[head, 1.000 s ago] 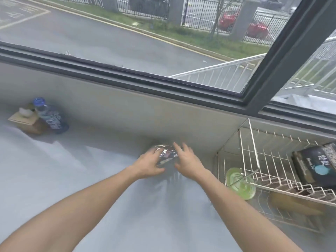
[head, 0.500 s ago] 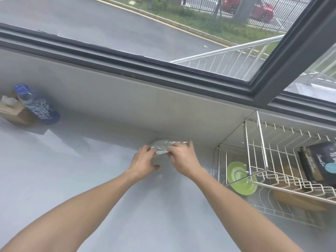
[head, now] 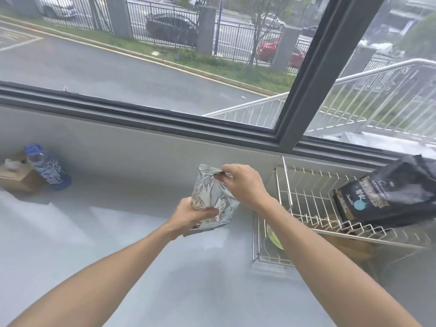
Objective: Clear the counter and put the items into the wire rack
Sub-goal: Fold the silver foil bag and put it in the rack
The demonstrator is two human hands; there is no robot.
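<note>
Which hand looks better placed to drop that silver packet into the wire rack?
Probably the right hand: it pinches the silver packet's top edge and is nearer the wire rack. The left hand grips the bottom, farther away.

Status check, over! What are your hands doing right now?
Left hand grips silver foil bag low, right hand pinches its top. Bag off the counter, beside wire rack. Nothing between them. Over.
</note>
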